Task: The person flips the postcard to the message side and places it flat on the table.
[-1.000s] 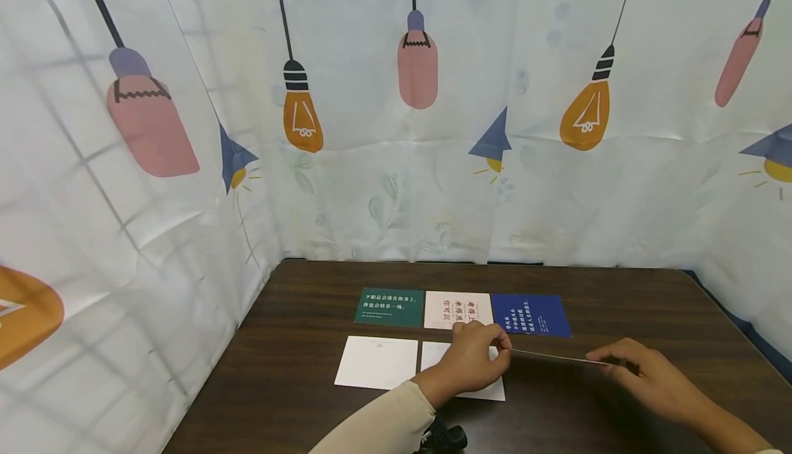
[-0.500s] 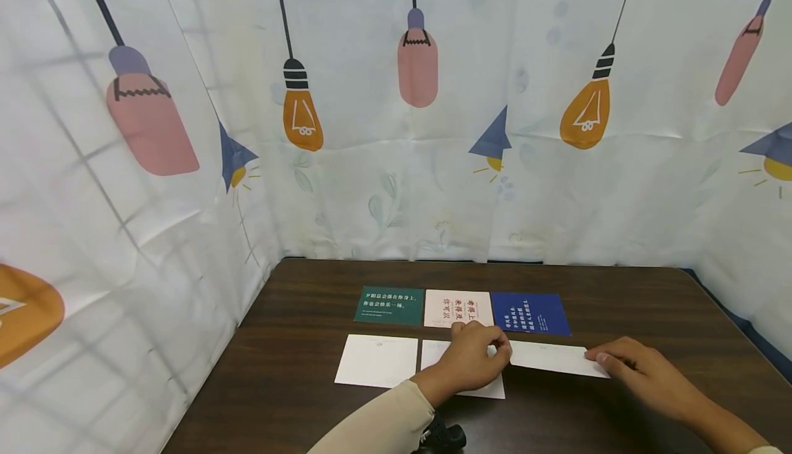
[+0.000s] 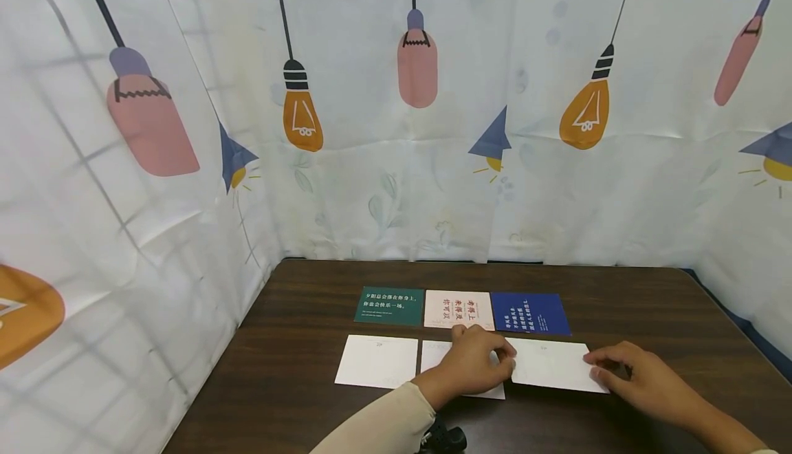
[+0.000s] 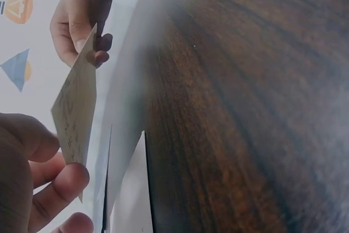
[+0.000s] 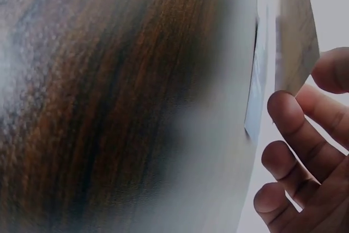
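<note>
Both hands hold one card (image 3: 549, 364) by its opposite short edges, its white face up in the head view. My left hand (image 3: 475, 361) pinches the left edge, and the thumb and a finger of my right hand (image 3: 640, 376) pinch the right edge. The left wrist view has the card (image 4: 79, 107) raised over the table, with writing on the side seen there. Under my left hand lies another white card (image 3: 433, 354), partly hidden. To its left lies a further white card (image 3: 376, 361).
Behind them lie a green card (image 3: 390, 306), a cream card with red writing (image 3: 458, 308) and a blue card (image 3: 532, 314) in a row on the dark wooden table (image 3: 297, 344). A black object (image 3: 442, 437) shows by the left sleeve. A patterned curtain (image 3: 371, 192) hangs behind.
The held card, edge-on to the head camera a second ago, has tilted so its white face shows more and more. The hands stay nearly in place; the right fingers shift slightly.
</note>
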Demonstrator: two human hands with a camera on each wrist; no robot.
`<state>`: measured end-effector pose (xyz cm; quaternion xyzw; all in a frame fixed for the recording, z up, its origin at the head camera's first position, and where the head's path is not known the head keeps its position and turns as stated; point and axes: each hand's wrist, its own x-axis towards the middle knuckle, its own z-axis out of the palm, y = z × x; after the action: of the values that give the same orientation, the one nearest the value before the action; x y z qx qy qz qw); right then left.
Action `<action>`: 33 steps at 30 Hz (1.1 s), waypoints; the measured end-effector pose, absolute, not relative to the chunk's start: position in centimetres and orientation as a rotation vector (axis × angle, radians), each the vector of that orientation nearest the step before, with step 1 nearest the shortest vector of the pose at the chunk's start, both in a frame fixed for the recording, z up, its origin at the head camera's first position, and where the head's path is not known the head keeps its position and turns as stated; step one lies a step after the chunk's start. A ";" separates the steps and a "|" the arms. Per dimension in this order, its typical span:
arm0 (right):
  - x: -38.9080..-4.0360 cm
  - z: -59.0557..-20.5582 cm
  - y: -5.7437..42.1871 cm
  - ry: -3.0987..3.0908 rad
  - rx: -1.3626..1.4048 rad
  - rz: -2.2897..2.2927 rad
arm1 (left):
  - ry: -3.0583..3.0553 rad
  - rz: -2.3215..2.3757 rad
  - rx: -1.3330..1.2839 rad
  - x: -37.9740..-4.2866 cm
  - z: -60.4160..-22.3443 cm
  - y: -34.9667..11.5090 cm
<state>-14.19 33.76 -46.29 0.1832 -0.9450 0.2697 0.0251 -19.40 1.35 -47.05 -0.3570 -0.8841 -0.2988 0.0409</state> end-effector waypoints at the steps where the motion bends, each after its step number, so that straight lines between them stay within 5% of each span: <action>1: -14.2 -46.4 33.8 -2.918 0.574 0.835 | -2.710 -0.900 -1.097 -19.4 -47.1 1.4; 33: -14.1 -48.0 33.6 -2.963 0.553 0.681 | -2.748 -0.487 -1.106 -19.1 -47.8 2.5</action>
<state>-14.13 33.64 -47.97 0.1789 -0.9585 0.2205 0.0258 -19.06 2.51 -47.83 -0.3677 -0.9131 -0.1618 0.0697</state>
